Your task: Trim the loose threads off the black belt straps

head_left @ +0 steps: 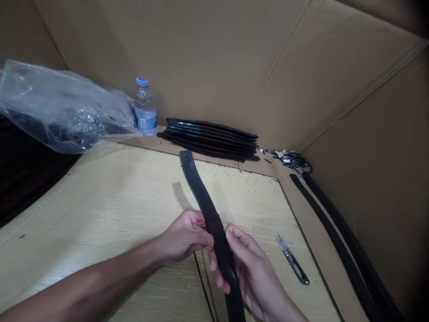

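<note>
A long black strap [201, 192] with a hole near its far end rises from my hands over the pale wooden board [110, 201]. My left hand [184, 237] pinches its left edge at the middle, where a seam or step shows. My right hand [246, 268] wraps around the strap just below, fingers curled over its front. The lower part of the strap runs out of view at the bottom edge. A thin black thread [201, 277] hangs under my left hand.
Small thread snips [292, 260] lie on the board to the right. A stack of black straps [211, 138] and a water bottle [145, 107] stand at the back. A clear plastic bag [60, 107] lies left. More straps [342, 241] line the right cardboard wall.
</note>
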`<state>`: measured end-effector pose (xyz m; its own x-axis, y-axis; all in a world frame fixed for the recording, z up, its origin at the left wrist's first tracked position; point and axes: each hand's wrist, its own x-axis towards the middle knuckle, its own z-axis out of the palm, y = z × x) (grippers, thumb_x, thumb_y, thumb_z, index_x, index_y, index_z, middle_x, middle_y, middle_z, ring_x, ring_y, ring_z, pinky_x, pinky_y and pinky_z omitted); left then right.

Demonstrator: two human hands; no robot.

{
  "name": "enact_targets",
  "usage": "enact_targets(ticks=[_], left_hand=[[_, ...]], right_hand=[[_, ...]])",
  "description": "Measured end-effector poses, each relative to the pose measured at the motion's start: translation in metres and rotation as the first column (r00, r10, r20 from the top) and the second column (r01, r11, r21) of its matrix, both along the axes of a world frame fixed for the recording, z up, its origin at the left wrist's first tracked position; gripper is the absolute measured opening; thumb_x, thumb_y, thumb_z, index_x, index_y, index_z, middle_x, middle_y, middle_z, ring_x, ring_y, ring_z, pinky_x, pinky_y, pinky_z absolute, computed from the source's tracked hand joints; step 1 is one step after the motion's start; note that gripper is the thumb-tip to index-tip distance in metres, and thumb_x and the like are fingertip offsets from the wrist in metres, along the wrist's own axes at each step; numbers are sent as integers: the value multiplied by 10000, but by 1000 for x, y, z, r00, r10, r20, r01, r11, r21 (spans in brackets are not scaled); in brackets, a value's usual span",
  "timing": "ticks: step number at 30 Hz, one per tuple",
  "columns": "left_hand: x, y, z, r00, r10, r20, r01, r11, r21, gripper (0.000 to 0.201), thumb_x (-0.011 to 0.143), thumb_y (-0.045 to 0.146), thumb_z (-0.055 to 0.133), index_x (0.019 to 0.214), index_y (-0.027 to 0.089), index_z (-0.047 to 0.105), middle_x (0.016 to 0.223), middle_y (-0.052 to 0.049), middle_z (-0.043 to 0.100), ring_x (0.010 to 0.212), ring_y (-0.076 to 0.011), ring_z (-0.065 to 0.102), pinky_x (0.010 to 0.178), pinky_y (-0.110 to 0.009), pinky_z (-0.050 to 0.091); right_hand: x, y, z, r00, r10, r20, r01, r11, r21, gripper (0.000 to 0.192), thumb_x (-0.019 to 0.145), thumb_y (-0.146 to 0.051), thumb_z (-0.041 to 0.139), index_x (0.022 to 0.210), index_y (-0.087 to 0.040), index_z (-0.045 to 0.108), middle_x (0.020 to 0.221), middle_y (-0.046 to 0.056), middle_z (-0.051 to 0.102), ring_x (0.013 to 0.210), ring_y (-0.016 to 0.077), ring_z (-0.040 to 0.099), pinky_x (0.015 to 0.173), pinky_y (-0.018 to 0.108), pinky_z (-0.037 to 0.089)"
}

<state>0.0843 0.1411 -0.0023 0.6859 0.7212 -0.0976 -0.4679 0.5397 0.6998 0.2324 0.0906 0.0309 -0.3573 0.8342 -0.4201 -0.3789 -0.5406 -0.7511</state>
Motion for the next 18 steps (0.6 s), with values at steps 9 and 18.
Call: enact_targets(ticks=[9, 18], left_hand=[[2, -2, -3, 999, 45, -13, -45, 998, 42, 242, 570, 213, 823, 751, 92, 718, 706, -72, 702, 612, -119, 612, 579, -206, 438], [1, -3, -9, 992, 92, -88, -90, 996, 31, 247, 585, 214, 809, 759, 86, 688, 651, -53, 660, 572, -118, 576, 537, -214, 403]], right_hand=[[-7, -2, 0, 990, -58, 132, 65, 997, -47, 370, 838, -525, 545, 771, -168, 472, 445, -45, 507, 304, 22, 324, 283, 101, 236], [-6, 0, -2, 982, -80, 174, 85, 996, -21, 370, 842, -531, 532, 766, -175, 468, 444, -42, 506, 303, 37, 324, 280, 124, 222]])
